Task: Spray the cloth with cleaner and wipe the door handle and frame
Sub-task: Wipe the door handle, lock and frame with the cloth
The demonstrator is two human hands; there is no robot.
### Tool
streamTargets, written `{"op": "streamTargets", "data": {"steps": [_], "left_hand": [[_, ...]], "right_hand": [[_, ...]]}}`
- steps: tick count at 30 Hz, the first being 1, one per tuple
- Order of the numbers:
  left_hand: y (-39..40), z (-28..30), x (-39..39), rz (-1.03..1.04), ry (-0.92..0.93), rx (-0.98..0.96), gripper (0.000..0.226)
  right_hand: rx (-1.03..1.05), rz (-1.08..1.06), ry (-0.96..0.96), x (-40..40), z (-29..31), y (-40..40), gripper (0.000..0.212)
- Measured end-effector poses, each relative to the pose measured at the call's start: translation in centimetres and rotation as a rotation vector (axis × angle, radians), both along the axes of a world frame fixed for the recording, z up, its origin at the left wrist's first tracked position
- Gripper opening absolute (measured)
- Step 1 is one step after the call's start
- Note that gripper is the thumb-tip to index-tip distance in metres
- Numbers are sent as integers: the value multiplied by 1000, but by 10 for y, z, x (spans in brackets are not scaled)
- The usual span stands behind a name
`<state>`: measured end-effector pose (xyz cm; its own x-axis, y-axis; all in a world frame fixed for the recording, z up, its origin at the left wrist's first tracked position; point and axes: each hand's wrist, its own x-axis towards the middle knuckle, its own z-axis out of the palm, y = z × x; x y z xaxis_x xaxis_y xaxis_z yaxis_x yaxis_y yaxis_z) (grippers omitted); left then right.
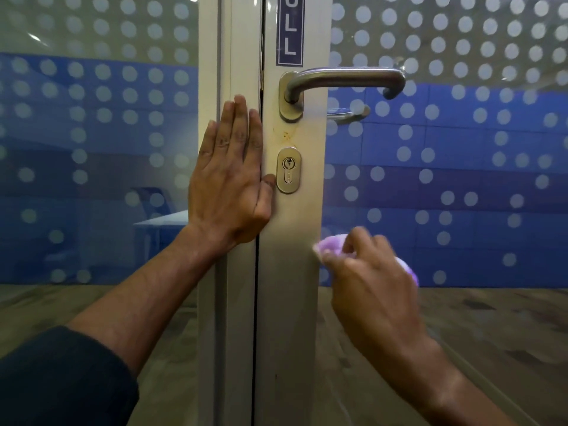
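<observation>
A white door frame (289,302) runs up the middle of the head view. A steel lever handle (347,77) sits high on it, with an oval key cylinder (288,170) below. My left hand (230,176) lies flat and open against the frame, left of the lock, fingers pointing up. My right hand (372,272) is closed on a bunched purple cloth (330,244), pressed at the frame's right edge well below the lock. The right hand looks motion-blurred. Brownish marks show on the frame between handle and lock. No spray bottle is in view.
Glass panels with white dots and a blue band flank the frame on both sides (476,149). A blue sign reading "ULL" (290,29) is stuck above the handle. A second handle (350,114) shows through the glass. Wood-look floor lies beyond.
</observation>
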<state>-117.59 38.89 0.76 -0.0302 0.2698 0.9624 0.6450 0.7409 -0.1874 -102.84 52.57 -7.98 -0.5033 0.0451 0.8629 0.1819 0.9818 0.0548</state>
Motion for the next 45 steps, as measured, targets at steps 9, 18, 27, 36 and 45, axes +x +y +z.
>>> {"op": "streamTargets", "data": {"steps": [9,18,27,36,45], "left_hand": [[0,0,0,-23,4,8,82],[1,-1,-2,-18,-8,4,83],[-2,-2,-1,-61,-34,-10,84],[-3,-1,-4,-71,-37,-15,89],[-4,-1,0,-63,-63,-22,94]], "right_hand": [[-215,272,325,19,7,22,31],[-90,363,472,9,74,15,33],[339,254,238,-44,128,-11,28],[555,147,93,-51,139,-11,27],[397,91,-43,-29,149,7,32]]}}
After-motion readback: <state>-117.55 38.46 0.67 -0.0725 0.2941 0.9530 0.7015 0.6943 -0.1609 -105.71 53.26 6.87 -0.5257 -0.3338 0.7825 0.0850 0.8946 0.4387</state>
